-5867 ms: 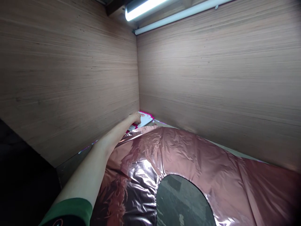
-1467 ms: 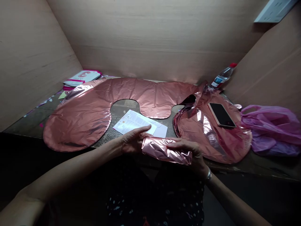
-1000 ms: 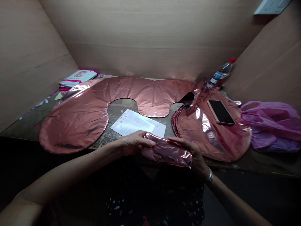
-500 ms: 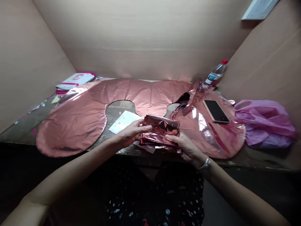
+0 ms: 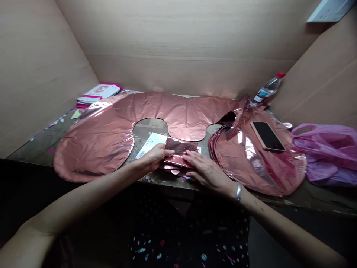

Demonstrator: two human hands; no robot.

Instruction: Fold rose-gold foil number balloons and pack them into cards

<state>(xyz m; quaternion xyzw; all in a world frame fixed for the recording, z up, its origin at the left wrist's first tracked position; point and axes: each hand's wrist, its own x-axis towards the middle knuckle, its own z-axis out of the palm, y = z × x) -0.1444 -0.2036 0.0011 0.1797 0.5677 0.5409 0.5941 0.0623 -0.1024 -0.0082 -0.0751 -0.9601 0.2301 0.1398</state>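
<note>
A rose-gold foil balloon, folded into a small shiny packet [image 5: 180, 145], rests low over the near edge of the table. My left hand [image 5: 156, 156] pinches its left side, thumb on top. My right hand [image 5: 206, 170] lies flat across its right part, fingers stretched out and pressing down. Under the packet, a white printed paper [image 5: 150, 143] sticks out at the left. Behind both hands spreads a flat foil balloon [image 5: 150, 104], shaped like a figure 3, with more foil layers stacked at its right end. What lies directly beneath the packet is partly hidden.
A phone [image 5: 267, 136] lies on the foil at the right. Beyond it are a pink plastic bag [image 5: 329, 152] and a red-capped bottle [image 5: 269, 88]. A pile of printed packages [image 5: 99, 92] sits at the back left. Board walls [image 5: 178, 44] enclose the table [image 5: 36, 143].
The folded balloon has come down to the table and looks flatter and more compact. My right hand has gone from gripping its right edge to lying flat on it. The view has shifted slightly.
</note>
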